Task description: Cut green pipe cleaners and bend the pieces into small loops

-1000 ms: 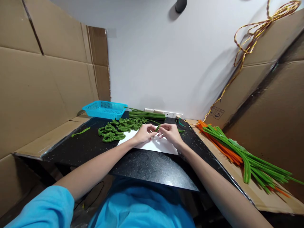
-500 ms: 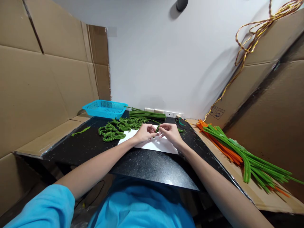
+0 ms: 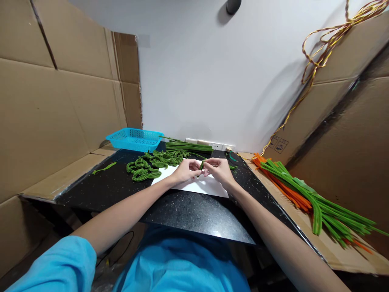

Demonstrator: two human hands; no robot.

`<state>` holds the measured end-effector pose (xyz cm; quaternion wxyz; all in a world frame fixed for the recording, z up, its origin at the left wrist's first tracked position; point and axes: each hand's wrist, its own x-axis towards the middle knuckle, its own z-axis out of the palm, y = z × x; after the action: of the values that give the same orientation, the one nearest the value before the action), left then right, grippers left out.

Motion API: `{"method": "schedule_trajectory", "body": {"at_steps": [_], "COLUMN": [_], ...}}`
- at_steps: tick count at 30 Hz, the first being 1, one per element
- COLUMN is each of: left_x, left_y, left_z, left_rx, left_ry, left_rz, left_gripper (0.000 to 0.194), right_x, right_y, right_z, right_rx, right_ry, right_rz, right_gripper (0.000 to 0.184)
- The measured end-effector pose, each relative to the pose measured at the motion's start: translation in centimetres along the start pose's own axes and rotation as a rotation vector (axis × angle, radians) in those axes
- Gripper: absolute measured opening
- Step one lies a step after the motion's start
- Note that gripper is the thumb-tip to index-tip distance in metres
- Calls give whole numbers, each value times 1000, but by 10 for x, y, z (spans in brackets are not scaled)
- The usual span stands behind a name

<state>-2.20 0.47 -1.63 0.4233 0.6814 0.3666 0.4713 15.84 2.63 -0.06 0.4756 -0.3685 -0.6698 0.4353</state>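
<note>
Above a white sheet of paper (image 3: pixel 194 185), my left hand (image 3: pixel 186 170) and my right hand (image 3: pixel 219 170) come together. Between their fingertips is a short dark green pipe cleaner (image 3: pixel 201 165), pinched by both; much of it is hidden behind the fingers. Left of the paper lies a heap of dark green pipe cleaners bent into leaf-like loops (image 3: pixel 146 174). A bundle of straight dark green pipe cleaners (image 3: pixel 190 146) lies behind the hands.
A blue plastic basket (image 3: pixel 135 140) stands at the back left of the black table (image 3: pixel 194 211). On cardboard at right lie light green pipe cleaners (image 3: pixel 319 207) and orange ones (image 3: pixel 293 196). A power strip (image 3: pixel 217 146) sits by the wall; a twisted yellow cord (image 3: pixel 291 111) hangs at right.
Both hands stay nearly in place over the paper. The green piece between the fingertips stands slightly more upright than before.
</note>
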Motion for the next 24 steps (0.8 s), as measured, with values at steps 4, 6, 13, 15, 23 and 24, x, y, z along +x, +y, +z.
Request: {"method": "schedule_trajectory", "body": {"at_steps": [4,6,13,15,23,24], "left_x": [0,0,1,1,1,1], "left_y": [-1,-2,-3,-4,-3,-3], "left_z": [0,1,2,2,1,1], "left_rx": [-22,-45,-23,-24,-17,-12], "left_ry": [-18,-19,-11,-10,-11,-9], "left_rz": [-6,-24,-30,-29,-55,-51], "left_gripper": [24,28,30,30,27,27], "right_x": [2,3,2,1,1,2], "right_y": [3,4,1,0,0,0], "right_z": [-1,-1,-1,-1,-2,-3], "right_rx": [22,23,39,31,-64,-69], "right_ry": [5,12,35,37,20,17], "right_rz": [15,5,-29,-37,-99,-100], "right_gripper": [32,33,30,27,20,21]}}
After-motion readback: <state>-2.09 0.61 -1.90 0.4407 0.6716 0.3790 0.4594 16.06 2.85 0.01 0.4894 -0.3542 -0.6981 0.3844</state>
